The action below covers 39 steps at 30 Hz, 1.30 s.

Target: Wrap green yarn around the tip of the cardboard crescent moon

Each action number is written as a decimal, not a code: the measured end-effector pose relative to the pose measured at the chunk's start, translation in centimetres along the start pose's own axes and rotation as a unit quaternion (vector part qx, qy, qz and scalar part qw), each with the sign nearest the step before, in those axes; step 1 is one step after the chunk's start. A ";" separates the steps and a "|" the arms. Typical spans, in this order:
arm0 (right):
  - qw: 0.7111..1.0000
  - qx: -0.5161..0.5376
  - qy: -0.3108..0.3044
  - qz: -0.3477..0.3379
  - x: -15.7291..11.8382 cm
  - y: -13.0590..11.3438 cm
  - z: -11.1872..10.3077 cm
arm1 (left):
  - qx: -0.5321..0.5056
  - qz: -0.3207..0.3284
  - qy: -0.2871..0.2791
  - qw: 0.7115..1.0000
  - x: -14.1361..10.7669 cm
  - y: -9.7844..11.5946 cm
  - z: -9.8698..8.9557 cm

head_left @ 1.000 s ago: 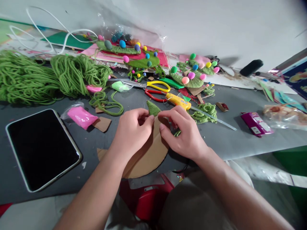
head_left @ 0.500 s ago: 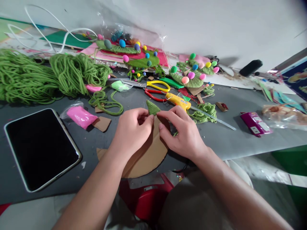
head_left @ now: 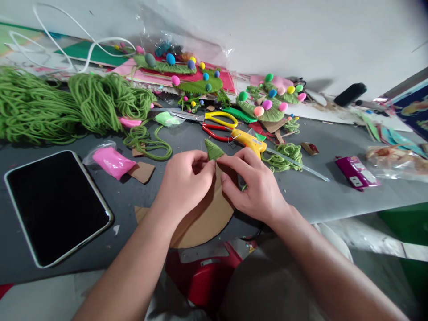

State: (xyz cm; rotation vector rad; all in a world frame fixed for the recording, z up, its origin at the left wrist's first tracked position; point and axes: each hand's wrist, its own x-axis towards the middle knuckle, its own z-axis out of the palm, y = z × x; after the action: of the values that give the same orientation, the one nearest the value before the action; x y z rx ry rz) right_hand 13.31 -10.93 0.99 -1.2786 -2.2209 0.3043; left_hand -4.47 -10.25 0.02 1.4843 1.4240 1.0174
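Between my hands is a brown cardboard cone-shaped piece (head_left: pixel 203 223) with a rounded lower edge. Its pointed tip is wrapped in green yarn (head_left: pixel 213 150). My left hand (head_left: pixel 187 183) pinches the left edge just below the wrapped tip, its fingertips curled inward. On the other side, my right hand (head_left: pixel 252 185) has thumb and index finger closed at the right edge of the cardboard, near the last turns of yarn. Just beyond the right hand lies a yellow hot glue gun (head_left: pixel 248 141) with a clear glue stick. Scissors (head_left: pixel 217 127) with red and yellow handles lie behind it.
Big green yarn skeins (head_left: pixel 100 102) fill the back left. A tablet (head_left: pixel 58 207) lies at left, beside a pink clay packet (head_left: pixel 113 162). Yarn-wrapped pieces with coloured pompoms (head_left: pixel 267 106) sit along the back. A purple packet (head_left: pixel 356 172) lies at right.
Almost nothing differs. Both hands keep their hold at the wrapped tip, and the objects on the table stay where they were.
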 end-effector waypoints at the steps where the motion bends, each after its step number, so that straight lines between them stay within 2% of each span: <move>1: 1.000 -0.002 0.001 0.001 0.0 0.0 0.0 | -0.003 -0.001 0.000 1.000 0.0 0.1 0.0; 11: 1.000 -0.020 0.006 0.001 0.0 0.1 -0.2 | -0.021 -0.025 0.010 0.999 -0.1 0.0 -0.1; 15: 1.000 -0.027 0.009 -0.005 0.0 0.2 -0.1 | -0.032 -0.020 -0.006 0.999 -0.1 0.1 -0.1; 23: 0.997 0.004 0.081 -0.021 -0.1 0.6 -0.2 | -0.007 -0.027 0.000 1.000 0.0 0.2 -0.1; 33: 1.000 -0.015 0.009 -0.020 -0.1 -0.1 -0.2 | -0.012 -0.010 0.001 1.000 0.1 0.2 -0.1; 39: 0.999 -0.032 0.009 -0.008 0.1 0.0 -0.2 | -0.004 -0.003 0.004 1.000 0.1 -0.1 -0.1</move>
State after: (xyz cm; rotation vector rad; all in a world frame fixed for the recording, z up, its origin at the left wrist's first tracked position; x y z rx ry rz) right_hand 13.38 -10.88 1.18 -1.2909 -2.2403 0.2165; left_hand -4.56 -10.16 -0.02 1.4704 1.4275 1.0259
